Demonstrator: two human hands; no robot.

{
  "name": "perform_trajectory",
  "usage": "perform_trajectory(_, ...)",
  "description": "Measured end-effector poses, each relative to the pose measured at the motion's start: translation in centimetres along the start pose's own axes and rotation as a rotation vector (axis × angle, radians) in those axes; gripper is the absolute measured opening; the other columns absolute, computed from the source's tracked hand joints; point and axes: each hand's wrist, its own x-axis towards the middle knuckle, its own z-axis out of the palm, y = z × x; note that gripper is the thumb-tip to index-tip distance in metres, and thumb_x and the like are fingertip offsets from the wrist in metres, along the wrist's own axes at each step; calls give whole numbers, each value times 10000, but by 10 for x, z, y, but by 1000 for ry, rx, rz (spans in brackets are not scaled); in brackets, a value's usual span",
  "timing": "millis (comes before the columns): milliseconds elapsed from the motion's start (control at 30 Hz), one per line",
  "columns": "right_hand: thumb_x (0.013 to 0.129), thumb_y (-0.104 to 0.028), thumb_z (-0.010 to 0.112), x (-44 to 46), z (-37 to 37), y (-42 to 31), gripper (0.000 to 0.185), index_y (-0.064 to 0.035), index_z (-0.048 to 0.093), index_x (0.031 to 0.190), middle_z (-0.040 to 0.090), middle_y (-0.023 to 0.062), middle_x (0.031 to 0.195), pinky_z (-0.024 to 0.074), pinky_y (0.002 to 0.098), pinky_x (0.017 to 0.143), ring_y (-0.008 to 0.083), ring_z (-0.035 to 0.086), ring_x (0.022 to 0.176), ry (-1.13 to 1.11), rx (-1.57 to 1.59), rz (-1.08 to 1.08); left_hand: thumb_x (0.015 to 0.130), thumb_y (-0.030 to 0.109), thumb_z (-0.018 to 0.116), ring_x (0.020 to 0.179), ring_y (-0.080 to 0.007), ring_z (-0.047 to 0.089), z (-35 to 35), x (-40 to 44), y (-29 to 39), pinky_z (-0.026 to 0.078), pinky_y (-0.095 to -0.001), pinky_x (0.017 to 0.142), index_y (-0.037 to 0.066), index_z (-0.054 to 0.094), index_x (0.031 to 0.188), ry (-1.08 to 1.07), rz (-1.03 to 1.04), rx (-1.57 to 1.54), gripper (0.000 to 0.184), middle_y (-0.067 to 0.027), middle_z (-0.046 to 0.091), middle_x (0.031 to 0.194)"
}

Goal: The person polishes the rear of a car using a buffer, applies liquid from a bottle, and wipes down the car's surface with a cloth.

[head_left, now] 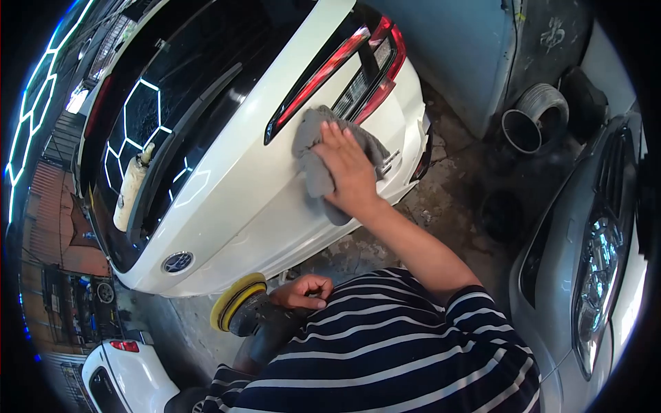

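A grey cloth [313,155] lies against the rear panel of a white car [255,186], just below the red and clear tail light [361,82]. My right hand [344,162] presses on the cloth, fingers together over it. Near my body, my left hand [303,292] is curled beside a polisher [244,306] with a yellow round pad; its fingers are bent around the dark tool body, which is partly hidden by my striped shirt. A whitish bottle [133,189] rests on the rear window by the wiper.
A grey car's front with its headlight [597,289] stands at the right. Behind it are a tyre [544,107] and a bucket-like round object [521,131] by the wall. Another white car [131,378] is at the lower left; shelves [76,303] stand above it.
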Motion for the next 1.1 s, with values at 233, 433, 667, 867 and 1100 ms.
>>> perform_trajectory(233, 650, -30, 746, 70, -26, 79, 679, -45, 578, 1307, 554, 205, 1464, 401, 468, 1163, 423, 505, 1359, 128, -27, 272, 906, 182, 706, 807, -103, 469, 0, -3, -14, 378, -273, 745, 56, 529, 857, -26, 9, 31, 222, 7, 499, 814)
perform_trajectory(433, 580, -67, 812, 24, -16, 3, 837, -54, 542, 1372, 502, 184, 1519, 375, 474, 1173, 404, 458, 1398, -72, -50, 70, 921, 176, 703, 830, -99, 472, 6, -5, -17, 379, -272, 756, 51, 528, 869, -24, 26, -54, 222, 9, 498, 829)
perform_trajectory(667, 672, 6, 707, 73, -30, 57, 737, 3, 515, 1384, 619, 230, 1306, 446, 469, 1087, 416, 552, 1263, 100, -121, 149, 925, 204, 704, 831, -107, 470, -1, 0, -21, 381, -281, 762, 55, 528, 871, -83, 44, 18, 237, 0, 501, 835)
perform_trajectory(867, 820, -79, 698, 66, -57, 88, 324, -35, 606, 1128, 675, 187, 1167, 503, 398, 977, 332, 664, 1112, 506, 238, 763, 905, 198, 697, 828, -135, 486, 1, -13, -23, 400, -296, 777, 62, 536, 889, -6, 82, 69, 211, -14, 515, 855)
perform_trajectory(1100, 683, -248, 894, 107, -16, 108, 883, -104, 400, 1402, 586, 176, 1298, 512, 379, 985, 265, 601, 1180, 265, 562, 638, 898, 176, 687, 814, -139, 481, 4, -25, -19, 387, -282, 755, 50, 536, 887, 74, 61, -33, 198, -14, 520, 845)
